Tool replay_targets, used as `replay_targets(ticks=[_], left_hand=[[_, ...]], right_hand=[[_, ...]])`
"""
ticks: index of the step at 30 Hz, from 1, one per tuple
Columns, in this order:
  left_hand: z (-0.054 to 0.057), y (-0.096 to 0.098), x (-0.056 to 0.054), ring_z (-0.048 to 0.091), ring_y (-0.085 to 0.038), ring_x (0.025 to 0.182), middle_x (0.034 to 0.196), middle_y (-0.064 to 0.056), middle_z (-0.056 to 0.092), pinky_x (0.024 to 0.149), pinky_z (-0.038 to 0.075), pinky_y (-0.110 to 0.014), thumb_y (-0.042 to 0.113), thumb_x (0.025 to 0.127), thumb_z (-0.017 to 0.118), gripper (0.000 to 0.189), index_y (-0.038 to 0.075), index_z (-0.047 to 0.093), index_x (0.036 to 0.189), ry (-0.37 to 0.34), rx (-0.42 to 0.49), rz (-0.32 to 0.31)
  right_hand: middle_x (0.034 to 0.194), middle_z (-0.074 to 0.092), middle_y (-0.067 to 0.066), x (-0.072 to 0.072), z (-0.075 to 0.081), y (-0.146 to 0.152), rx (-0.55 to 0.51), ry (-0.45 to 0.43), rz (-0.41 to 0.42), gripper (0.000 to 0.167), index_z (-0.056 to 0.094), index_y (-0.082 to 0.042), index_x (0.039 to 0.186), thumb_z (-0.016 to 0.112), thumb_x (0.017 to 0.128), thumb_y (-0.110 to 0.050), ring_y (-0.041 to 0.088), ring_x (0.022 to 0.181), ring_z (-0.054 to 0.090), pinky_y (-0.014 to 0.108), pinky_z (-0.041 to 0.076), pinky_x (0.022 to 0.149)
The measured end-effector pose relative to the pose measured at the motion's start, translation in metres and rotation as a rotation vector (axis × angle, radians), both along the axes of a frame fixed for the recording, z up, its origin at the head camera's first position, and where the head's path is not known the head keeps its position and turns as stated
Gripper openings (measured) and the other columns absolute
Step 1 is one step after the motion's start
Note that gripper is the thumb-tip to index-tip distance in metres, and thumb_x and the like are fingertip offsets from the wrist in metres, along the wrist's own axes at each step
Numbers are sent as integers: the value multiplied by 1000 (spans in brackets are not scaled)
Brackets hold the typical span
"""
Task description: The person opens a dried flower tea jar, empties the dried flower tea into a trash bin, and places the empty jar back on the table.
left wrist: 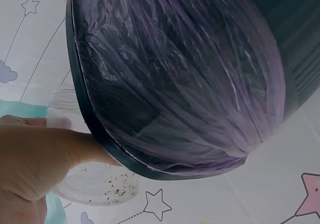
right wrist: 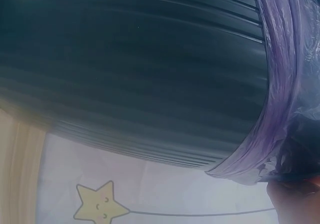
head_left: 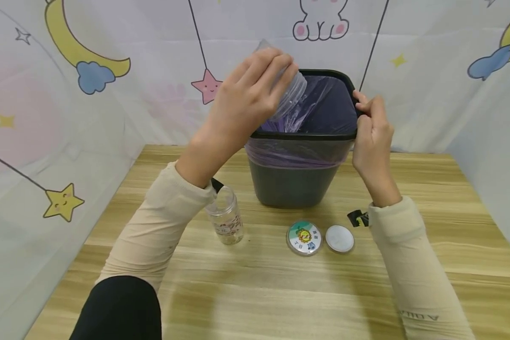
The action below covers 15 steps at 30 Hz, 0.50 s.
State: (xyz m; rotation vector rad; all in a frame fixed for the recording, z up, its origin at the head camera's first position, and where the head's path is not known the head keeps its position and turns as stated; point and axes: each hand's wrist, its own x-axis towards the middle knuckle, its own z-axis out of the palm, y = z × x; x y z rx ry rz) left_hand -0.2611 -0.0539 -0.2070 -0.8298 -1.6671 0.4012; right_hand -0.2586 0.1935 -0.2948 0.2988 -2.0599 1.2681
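My left hand (head_left: pixel 255 89) holds a clear jar (head_left: pixel 293 97), tilted with its threaded mouth over the opening of a dark trash bin (head_left: pixel 293 184). Small brown flakes cling inside this jar (left wrist: pixel 107 189) in the left wrist view, where the bin's rim hides part of it. A thin purple bag (head_left: pixel 289 153) lines the bin and folds down over its outside. At the bin's right side, my right hand (head_left: pixel 371 132) grips the black rim (head_left: pixel 349 85). The right wrist view shows mostly the bin's ribbed wall (right wrist: pixel 135 79), with that hand at the lower right corner.
A second clear jar (head_left: pixel 227 217), uncapped and printed, stands on the wooden table (head_left: pixel 259 293) below my left forearm. Right of it lie a round lid with a sunflower picture (head_left: pixel 304 237) and a smaller white lid (head_left: pixel 339 238). A patterned cloth (head_left: pixel 161 47) hangs behind the bin.
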Motion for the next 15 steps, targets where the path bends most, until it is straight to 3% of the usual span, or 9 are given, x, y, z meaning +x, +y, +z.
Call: replay_targets(ticks=[3,5,15], left_hand=[[-1,-1,-1,55,-23,114,121,-7,64,103,43,-28,-12,102,36,42,4,68,124,4,6,-5],[-2,-2,-2,55,-23,114,121,-7,64,102,44,-28,-12,102,36,42,5,68,124,7,19,-9],[-6,-5,-1,55,-26,116,123,-9,64,101,46,-30,-12,102,36,43,4,67,126,-72,69,-11]], right_hand=[[138,59,-6,1,0,0,1,0,3,35,52,7,105,26,97,-14,11,49,49,25,19,45],[139,59,-6,1,0,0,10,-1,2,35,53,7,106,26,97,-15,11,40,31,24,19,44],[138,59,-7,0,0,-1,0,-9,-1,35,52,7,106,26,97,-15,11,41,32,25,20,45]])
